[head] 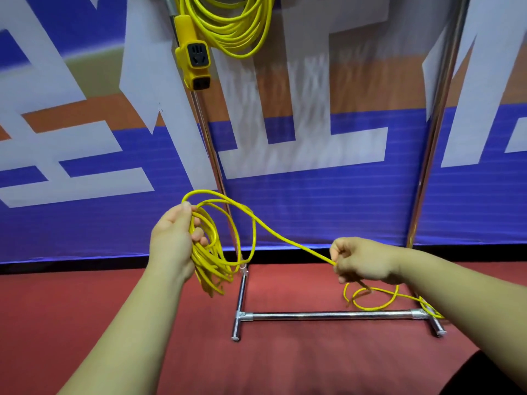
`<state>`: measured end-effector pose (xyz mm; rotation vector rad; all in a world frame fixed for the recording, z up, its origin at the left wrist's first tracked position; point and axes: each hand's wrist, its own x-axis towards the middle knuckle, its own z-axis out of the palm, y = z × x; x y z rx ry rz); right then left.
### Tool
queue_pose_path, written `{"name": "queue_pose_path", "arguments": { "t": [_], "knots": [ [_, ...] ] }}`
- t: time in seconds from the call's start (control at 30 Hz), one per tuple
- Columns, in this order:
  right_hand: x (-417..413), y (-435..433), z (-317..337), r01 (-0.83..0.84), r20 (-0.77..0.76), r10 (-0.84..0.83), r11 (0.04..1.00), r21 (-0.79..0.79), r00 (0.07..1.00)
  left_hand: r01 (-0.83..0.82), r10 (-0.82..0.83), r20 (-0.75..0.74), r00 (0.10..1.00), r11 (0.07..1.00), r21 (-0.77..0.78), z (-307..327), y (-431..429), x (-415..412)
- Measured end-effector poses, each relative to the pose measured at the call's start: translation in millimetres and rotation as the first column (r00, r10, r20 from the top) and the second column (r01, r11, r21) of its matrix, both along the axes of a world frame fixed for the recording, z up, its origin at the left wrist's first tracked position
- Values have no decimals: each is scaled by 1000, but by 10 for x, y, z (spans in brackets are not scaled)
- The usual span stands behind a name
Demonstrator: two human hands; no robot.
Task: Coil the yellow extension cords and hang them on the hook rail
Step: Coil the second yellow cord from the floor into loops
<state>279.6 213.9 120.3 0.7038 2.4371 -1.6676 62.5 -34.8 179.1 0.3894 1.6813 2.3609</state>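
- Left hand (174, 238) closes around a half-made coil (212, 260) of yellow cord; right hand (360, 262) pinches the running strand (288, 241).
- Slack (370, 299) lies looped on the red floor (142, 295) beside the rack's foot bar (328, 315).
- One finished cord (236, 27) hangs above.
- Risk: trailing slack could snag the bar, or loops slip from the grip.
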Motion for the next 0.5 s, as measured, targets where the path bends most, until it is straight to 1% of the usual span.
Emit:
{"name": "queue_pose_path", "arguments": {
  "t": [0.1,0.2,0.27,0.37,0.5],
  "knots": [
    [-16,12,0,85,17,-84,995,-60,996,-44,42,-32,999,997,-68,-80,-9,-26],
    [-44,-24,49,173,62,-167,978,-120,984,-114,114,-7,993,989,-95,-158,-27,-64],
    [-63,-63,96,219,88,-209,968,-125,974,-120,119,-17,993,986,-114,-182,-32,-55],
    [-94,-144,178,268,101,-254,951,-156,962,-76,71,-48,996,991,-108,-171,-30,-2],
    [-169,-236,240,305,109,-287,924,-232,952,51,-56,-47,997,994,-96,-106,-7,126]
  ]
}}
